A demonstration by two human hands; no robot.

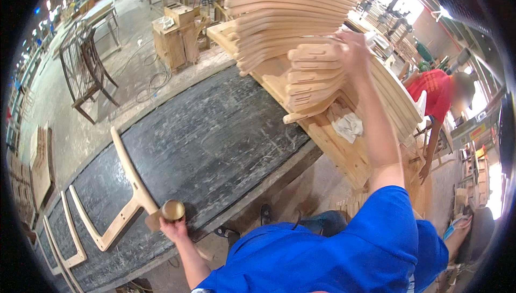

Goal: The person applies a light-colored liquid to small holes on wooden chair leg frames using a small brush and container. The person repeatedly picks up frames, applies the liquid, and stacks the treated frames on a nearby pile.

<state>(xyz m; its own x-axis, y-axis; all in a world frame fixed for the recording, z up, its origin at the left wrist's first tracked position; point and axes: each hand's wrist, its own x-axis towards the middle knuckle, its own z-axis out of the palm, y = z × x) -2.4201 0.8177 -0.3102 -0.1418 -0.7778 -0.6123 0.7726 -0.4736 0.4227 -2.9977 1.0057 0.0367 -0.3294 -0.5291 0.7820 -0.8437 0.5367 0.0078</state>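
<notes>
My left hand [173,228] grips a round brown sanding pad [173,210] pressed on the near end of a forked, light wooden chair part [129,177] lying on the dark workbench [215,142]. My right hand [352,51] reaches up and away to a tall stack of curved wooden chair parts [301,29] on a wooden pallet [333,142], its fingers on the top pieces of the lower pile. Whether it grasps a piece is unclear.
More forked wooden parts [72,228] lie at the bench's left end. A white rag [348,126] rests on the pallet. Dark chair frames [86,67] and wooden crates [172,37] stand on the floor beyond. A person in a red shirt [435,91] works at right.
</notes>
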